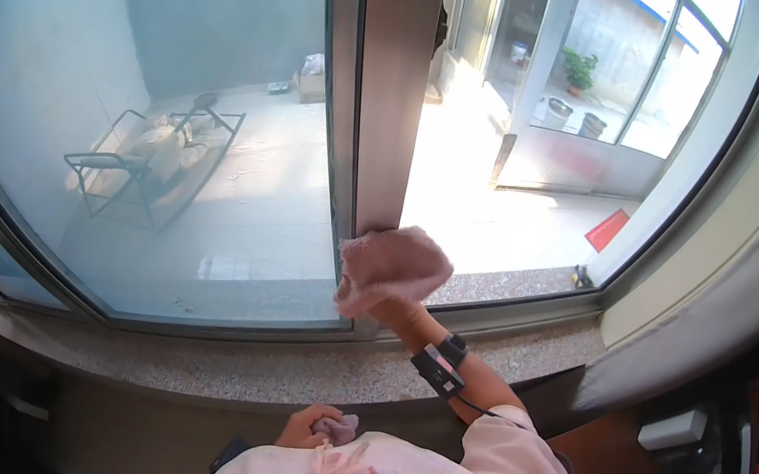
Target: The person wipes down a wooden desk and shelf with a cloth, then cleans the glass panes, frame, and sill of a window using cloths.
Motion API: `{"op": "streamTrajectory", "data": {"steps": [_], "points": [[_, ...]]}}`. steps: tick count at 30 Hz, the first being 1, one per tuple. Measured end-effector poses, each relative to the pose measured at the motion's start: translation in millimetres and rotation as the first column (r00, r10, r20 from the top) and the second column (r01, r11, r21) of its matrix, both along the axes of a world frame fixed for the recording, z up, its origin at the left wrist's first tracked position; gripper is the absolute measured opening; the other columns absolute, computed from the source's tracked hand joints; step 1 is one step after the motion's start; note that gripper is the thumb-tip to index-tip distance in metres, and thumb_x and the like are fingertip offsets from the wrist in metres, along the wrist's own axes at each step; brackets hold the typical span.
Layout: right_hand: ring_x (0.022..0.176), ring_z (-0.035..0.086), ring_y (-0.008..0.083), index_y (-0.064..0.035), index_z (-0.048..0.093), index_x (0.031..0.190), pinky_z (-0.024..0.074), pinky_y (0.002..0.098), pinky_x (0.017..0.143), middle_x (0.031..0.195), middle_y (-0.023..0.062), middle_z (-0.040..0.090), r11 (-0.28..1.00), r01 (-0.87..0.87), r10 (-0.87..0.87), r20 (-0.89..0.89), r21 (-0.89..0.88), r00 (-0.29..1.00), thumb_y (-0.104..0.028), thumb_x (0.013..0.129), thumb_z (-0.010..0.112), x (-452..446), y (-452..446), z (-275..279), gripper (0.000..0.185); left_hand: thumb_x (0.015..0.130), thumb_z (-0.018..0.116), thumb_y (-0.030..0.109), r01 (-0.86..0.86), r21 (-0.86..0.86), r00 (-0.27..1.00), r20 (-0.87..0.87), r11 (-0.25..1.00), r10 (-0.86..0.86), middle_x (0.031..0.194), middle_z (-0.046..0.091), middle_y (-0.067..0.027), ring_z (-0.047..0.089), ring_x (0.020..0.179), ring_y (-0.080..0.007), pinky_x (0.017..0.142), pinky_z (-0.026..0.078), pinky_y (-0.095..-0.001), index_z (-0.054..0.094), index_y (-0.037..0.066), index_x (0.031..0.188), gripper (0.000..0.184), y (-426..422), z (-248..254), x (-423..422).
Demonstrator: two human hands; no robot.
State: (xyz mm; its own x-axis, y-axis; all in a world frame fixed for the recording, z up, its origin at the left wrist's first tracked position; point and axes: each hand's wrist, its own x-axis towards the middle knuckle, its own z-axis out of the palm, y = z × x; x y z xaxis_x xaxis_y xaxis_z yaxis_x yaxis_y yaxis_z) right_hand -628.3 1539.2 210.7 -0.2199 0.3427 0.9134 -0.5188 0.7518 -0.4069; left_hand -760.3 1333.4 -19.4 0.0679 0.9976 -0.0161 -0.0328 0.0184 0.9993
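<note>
A pink cloth point(398, 263) covers my right hand point(392, 308) and lies against the lower part of the upright metal window frame point(379, 135). The fingers of that hand are hidden under the cloth. A device with a cable is strapped to my right wrist. Close to my body, below the stone sill point(265, 367), my left hand point(306, 425) is closed around a small crumpled mauve cloth point(336, 426). To the left of the upright frame is a glass pane point(201, 155); the opening to its right shows the space outside.
Behind the glass stands a folding chair point(154, 162) with things on it. Outside on the right are a potted plant point(579, 71), buckets point(557, 114) and a red object point(606, 229). White boxes point(672, 431) sit on the dark shelving at the right.
</note>
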Motion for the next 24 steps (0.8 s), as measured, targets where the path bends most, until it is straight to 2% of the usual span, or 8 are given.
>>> {"op": "streamTrajectory", "data": {"steps": [1, 3, 7, 8, 11, 14, 18, 24], "points": [[0.075, 0.049, 0.0155, -0.013, 0.056, 0.073, 0.0421, 0.0288, 0.066, 0.075, 0.0014, 0.051, 0.884, 0.359, -0.45, 0.341, 0.299, 0.825, -0.018, 0.065, 0.057, 0.7, -5.3, 27.5, 0.01, 0.056, 0.049, -0.002, -0.006, -0.021, 0.999, 0.04, 1.0, 0.007, 0.083, 0.056, -0.0074, 0.052, 0.074, -0.0108, 0.065, 0.042, -0.0219, 0.055, 0.0, 0.093, 0.037, -2.9, 0.9, -2.0], [0.084, 0.047, 0.0202, -0.0108, 0.053, 0.087, 0.0363, 0.0348, 0.072, 0.087, 0.0055, 0.049, 0.49, 0.613, -0.799, 0.038, 0.619, 0.6, -0.023, 0.067, 0.056, -12.9, 14.4, 67.0, 0.023, 0.056, 0.049, -0.002, -0.026, -0.02, 1.0, 0.001, 0.999, 0.026, 0.083, 0.056, -0.0071, 0.052, 0.072, -0.0104, 0.064, 0.042, -0.0213, 0.055, 0.0, 0.092, 0.036, -5.1, -5.1, -5.9], [0.101, 0.042, 0.0275, -0.0089, 0.045, 0.114, 0.0279, 0.0463, 0.082, 0.113, 0.0111, 0.044, -0.422, 0.644, -0.779, -0.619, 0.638, 0.103, -0.032, 0.074, 0.051, -39.5, 44.1, 200.8, 0.046, 0.058, 0.049, -0.004, -0.054, -0.012, 0.998, -0.044, 0.998, 0.054, 0.083, 0.056, -0.0076, 0.053, 0.074, -0.0115, 0.067, 0.043, -0.0221, 0.056, 0.0, 0.091, 0.034, 1.3, -6.7, -6.1], [0.112, 0.033, 0.0275, 0.0012, 0.042, 0.108, 0.0196, 0.0414, 0.096, 0.113, 0.0201, 0.04, -0.143, 0.654, -0.842, -0.438, 0.743, 0.314, -0.025, 0.081, 0.046, -41.7, 27.9, 220.9, 0.038, 0.058, 0.049, -0.004, -0.061, -0.031, 0.996, -0.06, 0.998, 0.059, 0.083, 0.056, -0.0077, 0.054, 0.075, -0.0119, 0.068, 0.043, -0.0226, 0.056, 0.0, 0.091, 0.033, 1.0, -7.0, -5.3], [0.097, 0.044, 0.0215, -0.0027, 0.04, 0.11, 0.0326, 0.0402, 0.085, 0.102, 0.0145, 0.044, -0.233, 0.596, -0.864, -0.445, 0.768, 0.236, -0.02, 0.079, 0.051, -40.6, 28.5, 235.0, 0.037, 0.059, 0.049, -0.005, -0.056, -0.004, 0.996, -0.075, 0.998, 0.055, 0.083, 0.056, -0.0081, 0.054, 0.077, -0.0125, 0.069, 0.043, -0.0233, 0.055, 0.0, 0.091, 0.034, 7.9, -21.4, -5.6], [0.106, 0.04, 0.027, -0.0122, 0.05, 0.11, 0.0293, 0.0435, 0.086, 0.115, 0.0084, 0.044, -0.284, 0.602, -0.905, -0.416, 0.746, 0.088, -0.022, 0.073, 0.057, -37.0, 30.9, 184.0, 0.038, 0.059, 0.05, -0.006, 0.011, -0.028, 1.0, 0.011, 1.0, -0.011, 0.082, 0.056, -0.007, 0.053, 0.075, -0.0118, 0.068, 0.043, -0.0228, 0.055, 0.0, 0.091, 0.033, 9.0, -3.9, -10.1], [0.099, 0.043, 0.0238, -0.0143, 0.055, 0.1, 0.0315, 0.043, 0.085, 0.113, 0.0037, 0.046, 0.183, 0.693, -0.821, -0.281, 0.697, 0.498, -0.013, 0.073, 0.057, -28.7, 44.1, 57.9, 0.028, 0.059, 0.052, -0.005, 0.042, 0.077, 0.997, -0.075, 0.996, -0.037, 0.08, 0.056, -0.0062, 0.052, 0.075, -0.0112, 0.068, 0.042, -0.0223, 0.056, 0.001, 0.092, 0.033, 1.7, -14.6, -23.0], [0.075, 0.053, 0.0149, -0.0096, 0.052, 0.095, 0.0438, 0.0345, 0.069, 0.089, 0.0033, 0.05, 0.144, 0.756, -0.588, -0.56, 0.638, 0.585, -0.013, 0.078, 0.056, 7.8, -4.7, 142.0, 0.019, 0.059, 0.057, -0.002, 0.02, 0.24, 0.996, -0.09, 0.971, 0.002, 0.085, 0.057, -0.008, 0.053, 0.076, -0.0128, 0.068, 0.042, -0.023, 0.057, 0.001, 0.09, 0.031, -1.7, -47.1, -53.0]]}}
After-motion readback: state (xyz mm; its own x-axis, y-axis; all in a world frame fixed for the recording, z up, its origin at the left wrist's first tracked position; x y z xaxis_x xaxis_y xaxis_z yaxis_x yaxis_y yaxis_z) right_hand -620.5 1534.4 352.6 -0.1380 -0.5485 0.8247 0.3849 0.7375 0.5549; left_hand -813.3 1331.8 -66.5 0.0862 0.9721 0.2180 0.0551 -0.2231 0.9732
